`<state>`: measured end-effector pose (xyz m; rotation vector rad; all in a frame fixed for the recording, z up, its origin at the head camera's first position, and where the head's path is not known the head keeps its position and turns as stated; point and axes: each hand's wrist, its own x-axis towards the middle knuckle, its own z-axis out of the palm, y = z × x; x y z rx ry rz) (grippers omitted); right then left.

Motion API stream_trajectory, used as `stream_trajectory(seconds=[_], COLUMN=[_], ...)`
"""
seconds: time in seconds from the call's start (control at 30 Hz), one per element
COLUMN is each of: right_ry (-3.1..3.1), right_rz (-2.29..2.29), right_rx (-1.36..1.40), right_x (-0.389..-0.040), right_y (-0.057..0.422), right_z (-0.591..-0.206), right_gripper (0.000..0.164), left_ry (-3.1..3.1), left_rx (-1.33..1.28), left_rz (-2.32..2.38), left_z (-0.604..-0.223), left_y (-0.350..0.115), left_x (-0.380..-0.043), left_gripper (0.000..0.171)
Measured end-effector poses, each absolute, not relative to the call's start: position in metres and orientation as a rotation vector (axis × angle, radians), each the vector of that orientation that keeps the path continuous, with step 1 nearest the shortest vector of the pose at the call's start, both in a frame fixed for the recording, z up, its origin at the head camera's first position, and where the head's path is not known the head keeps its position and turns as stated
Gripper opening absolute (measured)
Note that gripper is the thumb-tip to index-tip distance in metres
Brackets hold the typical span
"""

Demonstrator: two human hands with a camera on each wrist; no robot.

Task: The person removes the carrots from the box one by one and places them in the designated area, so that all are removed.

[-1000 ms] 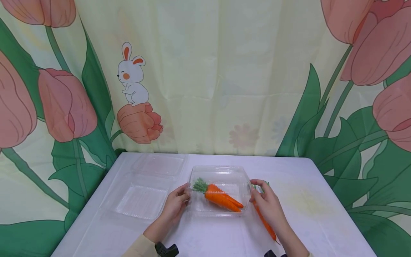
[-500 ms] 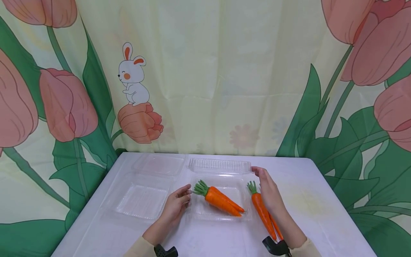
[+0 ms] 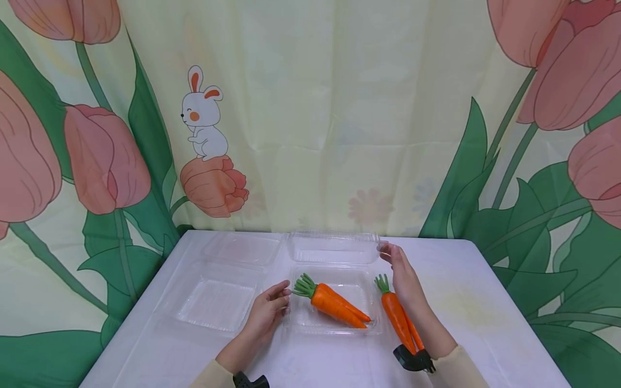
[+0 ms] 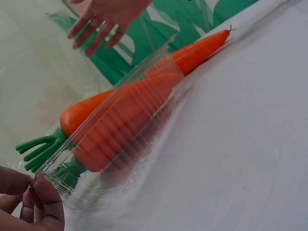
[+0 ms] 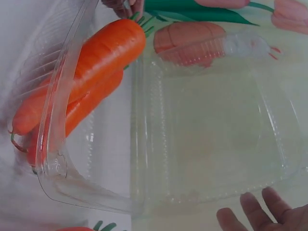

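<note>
A clear plastic clamshell box (image 3: 335, 330) lies in the middle of the table, its hinged lid (image 3: 335, 254) tipped back behind it. Two orange carrots (image 3: 337, 306) with green stem ends rest slantwise in the base. My left hand (image 3: 267, 311) is at the box's left side; in the left wrist view, its thumb and fingers (image 4: 47, 192) pinch the rim's corner. Beside the lid's right edge is my right hand (image 3: 406, 277), fingers extended. The right wrist view has those fingertips (image 5: 248, 204) right at the lid's edge. More carrots (image 3: 397, 320) lie right of the box, partly behind the right forearm.
A second clear clamshell box (image 3: 215, 304) stands open at the left, its lid (image 3: 241, 249) laid back. White cloth covers the table (image 3: 475, 318). Behind the far edge hangs a curtain (image 3: 378, 118) printed with tulips and a rabbit.
The lid has swung up and back off the carrots. My right hand has moved away from me along the box's right side with it, uncovering the carrots there. My left hand has hardly moved.
</note>
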<state>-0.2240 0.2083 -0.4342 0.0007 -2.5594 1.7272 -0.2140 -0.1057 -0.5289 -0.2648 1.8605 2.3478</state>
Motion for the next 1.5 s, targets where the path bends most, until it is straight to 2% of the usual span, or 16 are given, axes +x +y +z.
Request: stream_trajectory(seconds=[0.6, 0.8, 1.17, 1.5], right_ry=[-2.569, -2.636, -2.711, -2.765], right_rz=[1.863, 1.865, 1.837, 1.813], right_rx=[-0.059, -0.130, -0.158, -0.156], right_x=[-0.257, -0.261, -0.263, -0.266], right_y=[0.205, 0.202, 0.199, 0.198], right_z=[-0.452, -0.455, -0.456, -0.460], right_gripper=[0.067, 0.060, 0.069, 0.064], left_ry=[1.898, 1.932, 1.968, 1.974], left_rx=[-0.314, -0.318, -0.297, -0.300], left_rz=[2.284, 2.248, 2.218, 2.223], left_z=[-0.531, -0.529, -0.528, -0.528], left_y=[-0.106, -0.105, -0.104, -0.103], left_x=[-0.214, -0.211, -0.208, -0.208], left_gripper=[0.049, 0.049, 0.049, 0.049])
